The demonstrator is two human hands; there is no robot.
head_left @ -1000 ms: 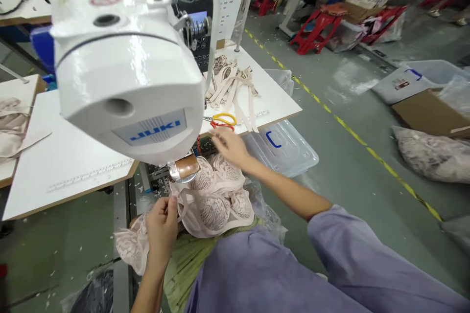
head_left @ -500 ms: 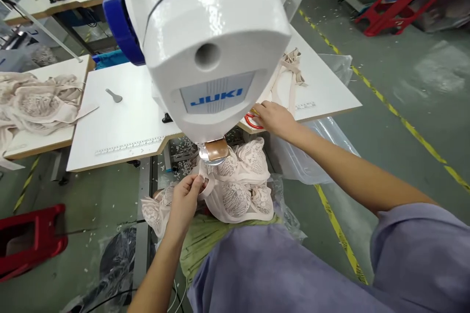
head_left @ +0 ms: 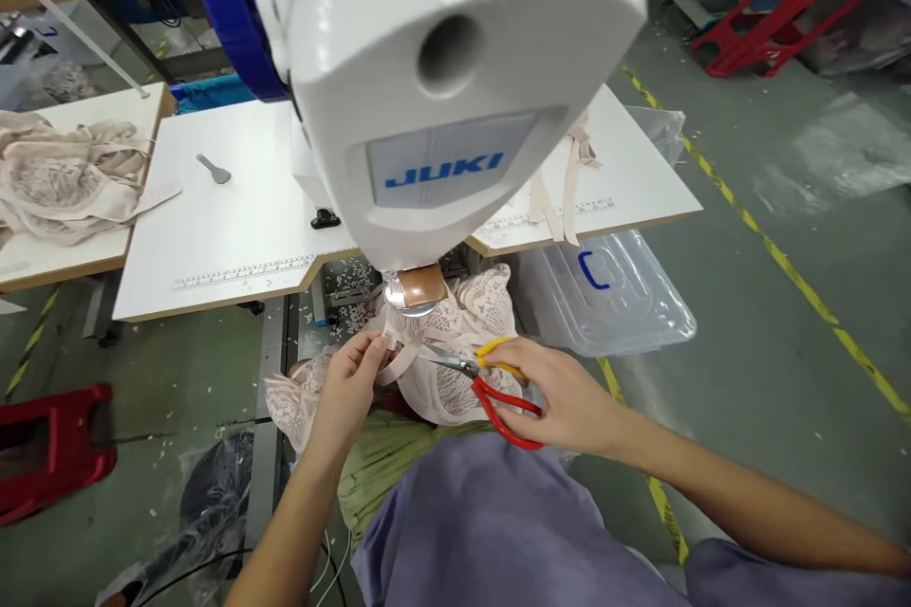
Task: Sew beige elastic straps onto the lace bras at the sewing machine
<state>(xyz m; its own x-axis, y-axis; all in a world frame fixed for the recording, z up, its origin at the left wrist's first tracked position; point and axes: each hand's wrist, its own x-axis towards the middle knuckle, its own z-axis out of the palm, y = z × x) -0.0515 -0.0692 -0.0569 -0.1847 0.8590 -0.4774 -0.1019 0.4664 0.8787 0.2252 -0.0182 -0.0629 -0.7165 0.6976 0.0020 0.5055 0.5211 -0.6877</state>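
My left hand pinches a pale beige strap of a lace bra just below the sewing machine head. In my right hand is a pair of scissors with one yellow and one red handle. Their blades point left, close to the strap by my left fingers; whether they touch it I cannot tell. The bra's lace cups hang over my lap, partly covered by the scissors. More lace fabric lies left of my left wrist.
A white table with a printed ruler surrounds the machine; a small grey tool lies on it. Loose straps hang at the right. A lidded plastic box stands below. Bras are heaped at left. Red stools stand on the floor.
My right hand has brought the scissors from the right tabletop down to the strap beside my left hand. My left hand keeps its pinch, and the head view has moved closer to the machine.
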